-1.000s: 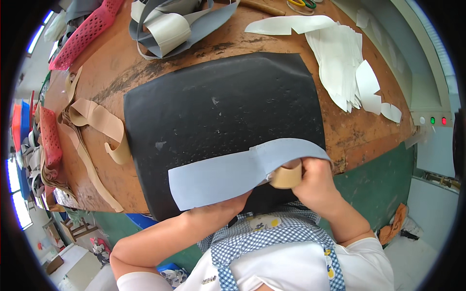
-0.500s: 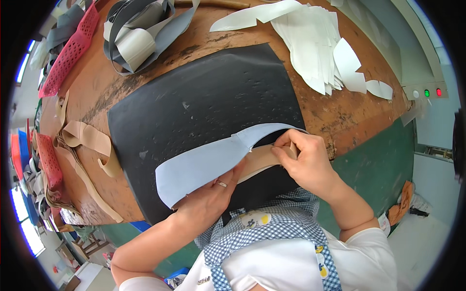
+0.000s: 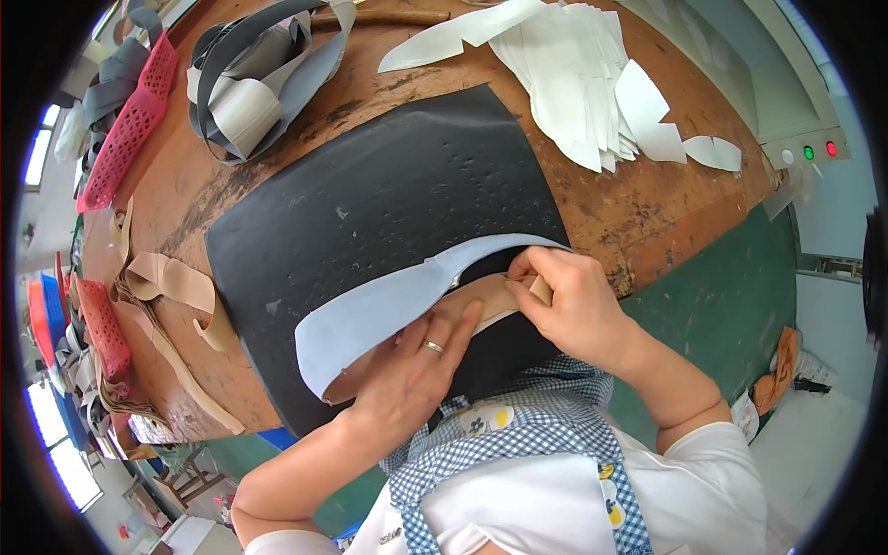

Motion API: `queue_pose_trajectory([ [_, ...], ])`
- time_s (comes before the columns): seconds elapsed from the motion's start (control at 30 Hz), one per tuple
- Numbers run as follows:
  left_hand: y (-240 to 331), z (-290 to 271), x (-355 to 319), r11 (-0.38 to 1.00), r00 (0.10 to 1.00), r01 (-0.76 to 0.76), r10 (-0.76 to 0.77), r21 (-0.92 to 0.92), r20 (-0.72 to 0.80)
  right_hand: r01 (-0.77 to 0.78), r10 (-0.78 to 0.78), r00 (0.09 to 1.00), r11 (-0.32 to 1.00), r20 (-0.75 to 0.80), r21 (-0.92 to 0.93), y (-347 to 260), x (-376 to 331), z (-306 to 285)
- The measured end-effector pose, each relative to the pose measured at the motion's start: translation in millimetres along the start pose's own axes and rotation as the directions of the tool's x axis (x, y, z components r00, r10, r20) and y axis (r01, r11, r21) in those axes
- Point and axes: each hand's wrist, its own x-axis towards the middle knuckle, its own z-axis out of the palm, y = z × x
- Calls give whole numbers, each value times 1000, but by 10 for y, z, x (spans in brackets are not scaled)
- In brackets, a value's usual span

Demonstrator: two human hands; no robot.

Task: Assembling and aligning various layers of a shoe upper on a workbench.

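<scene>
A long light blue strip (image 3: 370, 319) with a tan underside curves over a black mat (image 3: 388, 185). Below its near edge lies a tan strip (image 3: 495, 301), with a pale edge showing along its near side. My left hand (image 3: 412, 365), a ring on one finger, rests on the tan material with its fingers stretched out. Some of those fingers go out of sight under the blue strip. At the right end, my right hand (image 3: 573, 301) is closed in a pinch on the tan strip, its fingertips bent around the end.
White cut pieces (image 3: 569, 88) are stacked at the far right. Grey rolled strips (image 3: 250, 102) lie at the far left, tan strips (image 3: 176, 282) left of the mat. Pink perforated baskets (image 3: 129, 139) stand along the left edge. A machine panel with lit buttons (image 3: 809, 151) is at right.
My left hand has slid slightly right along the tan strip, and its fingers show more. My right hand keeps its pinch, a little further left. The whole view has shifted slightly.
</scene>
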Motion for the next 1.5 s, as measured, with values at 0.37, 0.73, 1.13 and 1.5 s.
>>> queue_pose_trajectory([
  [0.37,30,34,-174,898,909,176,-305,-404,-283,545,-545,838,833,28,-96,-278,78,446],
  [0.73,-29,126,-224,720,798,242,-529,-651,-288,604,-610,791,770,42,-205,-418,-130,441],
  [1.13,82,199,-275,825,827,270,-463,-496,-320,243,-243,970,970,18,0,-309,191,341],
  [1.5,148,139,-202,945,939,254,-292,-207,-183,182,-179,982,981,60,-60,-307,246,332],
])
